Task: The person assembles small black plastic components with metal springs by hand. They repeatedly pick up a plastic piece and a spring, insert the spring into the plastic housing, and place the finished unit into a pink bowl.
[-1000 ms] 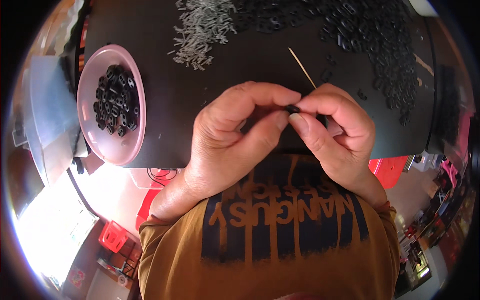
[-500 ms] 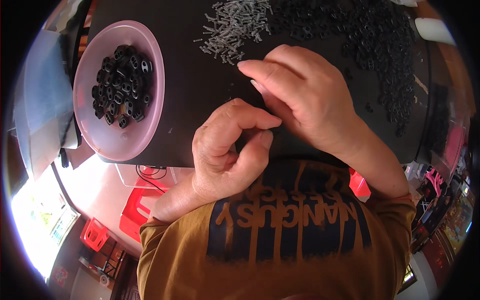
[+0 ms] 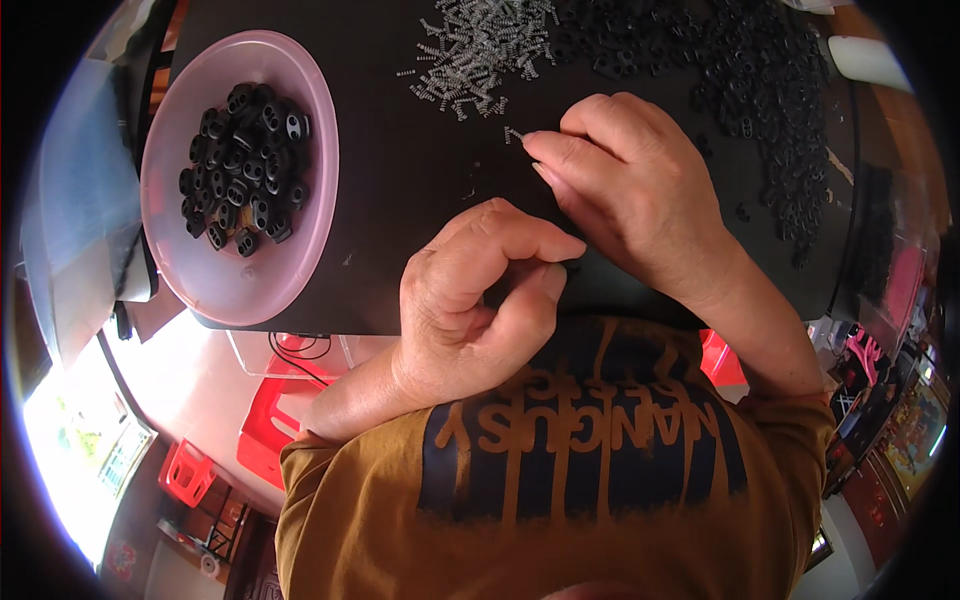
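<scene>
My left hand [image 3: 480, 300] is closed in a pinch, index finger and thumb brought together in front of my chest. Whatever lies between those fingertips is dark against the dark table and I cannot make it out. My right hand [image 3: 635, 185] reaches over the table with its index fingertip at a small metal spring [image 3: 516, 134]. Its thumb stays a little apart from the index finger, and the other fingers are curled. Just beyond that fingertip is a pile of small metal springs [image 3: 485, 50].
A pink translucent bowl [image 3: 325, 200] on the left holds black two-holed plastic pieces [image 3: 240, 165]. More small black parts [image 3: 760, 110] spread across the far right of the black table [image 3: 390, 170]. Red plastic stools [image 3: 265, 430] stand below at the left.
My right hand has drawn back rightward from the spring pile, and a spring now shows at its fingertip. My left hand has shifted slightly right, still pinched.
</scene>
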`<move>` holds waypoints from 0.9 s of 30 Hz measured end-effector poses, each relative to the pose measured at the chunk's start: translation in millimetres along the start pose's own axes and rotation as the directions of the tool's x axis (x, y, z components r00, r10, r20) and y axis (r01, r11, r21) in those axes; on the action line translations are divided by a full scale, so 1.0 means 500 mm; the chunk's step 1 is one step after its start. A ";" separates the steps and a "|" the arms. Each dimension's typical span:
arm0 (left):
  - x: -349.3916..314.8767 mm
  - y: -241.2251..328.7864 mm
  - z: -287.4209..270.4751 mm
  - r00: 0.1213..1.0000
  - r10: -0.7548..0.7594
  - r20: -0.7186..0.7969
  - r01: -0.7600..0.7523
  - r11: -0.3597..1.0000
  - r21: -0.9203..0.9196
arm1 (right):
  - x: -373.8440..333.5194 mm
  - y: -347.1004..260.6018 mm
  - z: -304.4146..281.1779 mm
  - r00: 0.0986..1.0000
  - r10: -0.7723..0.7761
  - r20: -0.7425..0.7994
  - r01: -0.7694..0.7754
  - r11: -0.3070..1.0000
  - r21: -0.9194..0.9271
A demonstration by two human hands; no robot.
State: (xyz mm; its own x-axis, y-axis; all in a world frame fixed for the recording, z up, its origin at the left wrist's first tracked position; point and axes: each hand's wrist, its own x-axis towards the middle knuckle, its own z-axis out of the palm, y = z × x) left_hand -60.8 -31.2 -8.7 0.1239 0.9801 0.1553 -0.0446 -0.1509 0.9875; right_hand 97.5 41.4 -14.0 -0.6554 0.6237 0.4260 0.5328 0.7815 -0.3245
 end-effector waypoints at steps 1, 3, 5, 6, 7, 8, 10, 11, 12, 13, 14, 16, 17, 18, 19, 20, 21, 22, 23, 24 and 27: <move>-0.001 0.003 0.000 1.000 -0.030 -0.008 0.030 0.999 -0.014 | 0.000 -0.001 -0.005 1.000 0.011 0.013 -0.012 1.000 0.018; -0.002 0.004 0.000 0.998 -0.060 -0.010 0.060 0.998 -0.025 | -0.001 -0.004 -0.013 0.996 0.086 0.014 -0.087 0.993 0.079; -0.001 0.003 0.000 0.998 -0.059 -0.002 0.059 0.998 -0.018 | 0.000 -0.006 -0.020 0.988 0.153 0.023 -0.154 0.979 0.132; -0.002 0.002 0.000 0.998 -0.062 -0.004 0.062 0.998 -0.021 | 0.001 -0.006 -0.023 0.983 0.181 0.033 -0.184 0.971 0.153; -0.003 0.002 0.001 0.998 -0.065 -0.006 0.065 0.998 -0.024 | 0.001 -0.006 -0.025 0.977 0.209 0.042 -0.213 0.962 0.173; -0.004 0.001 0.002 0.998 -0.068 -0.009 0.068 0.997 -0.028 | 0.001 -0.007 -0.025 0.972 0.231 0.042 -0.234 0.955 0.179; -0.001 0.004 0.002 0.997 -0.075 0.004 0.075 0.997 -0.023 | 0.006 -0.012 -0.020 0.960 0.278 0.038 -0.280 0.941 0.189; 0.000 0.005 0.002 0.997 -0.078 0.011 0.078 0.997 -0.021 | 0.009 -0.013 -0.016 0.958 0.280 0.055 -0.286 0.943 0.170; 0.000 0.005 0.002 0.997 -0.080 0.011 0.080 0.997 -0.023 | 0.013 -0.011 -0.013 0.957 0.280 0.072 -0.288 0.946 0.151; 0.000 0.005 0.002 0.997 -0.081 0.011 0.082 0.996 -0.025 | 0.017 -0.011 -0.010 0.956 0.280 0.090 -0.290 0.948 0.132; 0.001 0.006 0.002 0.996 -0.083 0.012 0.083 0.996 -0.027 | 0.022 -0.012 -0.010 0.946 0.300 0.121 -0.313 0.942 0.116; -0.001 0.006 0.001 0.996 -0.091 0.010 0.091 0.995 -0.027 | 0.033 -0.013 -0.012 0.924 0.334 0.185 -0.354 0.931 0.089; -0.002 0.005 0.001 0.995 -0.094 0.010 0.095 0.995 -0.028 | 0.037 -0.013 -0.012 0.923 0.330 0.198 -0.350 0.934 0.075; -0.002 0.005 0.001 0.996 -0.092 0.011 0.092 0.995 -0.029 | 0.040 -0.013 -0.013 0.921 0.328 0.210 -0.347 0.936 0.060; -0.002 0.004 0.001 0.996 -0.089 0.013 0.089 0.996 -0.030 | 0.041 -0.013 -0.013 0.919 0.326 0.222 -0.344 0.938 0.046; -0.002 0.003 0.001 0.996 -0.086 0.015 0.086 0.996 -0.032 | 0.040 -0.012 -0.013 0.928 0.301 0.220 -0.320 0.946 0.054; -0.002 0.004 0.001 0.996 -0.089 0.012 0.090 0.995 -0.035 | 0.039 -0.011 -0.013 0.937 0.273 0.219 -0.293 0.954 0.064; -0.002 0.004 0.001 0.996 -0.093 0.010 0.093 0.995 -0.039 | 0.037 -0.010 -0.014 0.945 0.245 0.216 -0.266 0.961 0.073; -0.002 0.005 0.001 0.995 -0.096 0.007 0.096 0.994 -0.043 | 0.033 -0.009 -0.014 0.954 0.234 0.190 -0.251 0.965 0.074; -0.002 0.005 0.002 0.994 -0.108 0.006 0.108 0.993 -0.050 | 0.027 -0.009 -0.014 0.961 0.224 0.162 -0.238 0.968 0.075; -0.004 0.002 0.002 0.992 -0.122 0.002 0.122 0.989 -0.082 | 0.015 -0.012 -0.027 0.953 0.267 0.142 -0.288 0.944 0.158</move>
State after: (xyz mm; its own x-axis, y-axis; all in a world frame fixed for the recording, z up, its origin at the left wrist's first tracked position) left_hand -60.3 -33.5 -7.9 0.1306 0.9909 0.0333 -0.1107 -0.0188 0.9937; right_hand 96.6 41.1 2.7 -0.5580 0.8054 0.1998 0.6076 0.5605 -0.5627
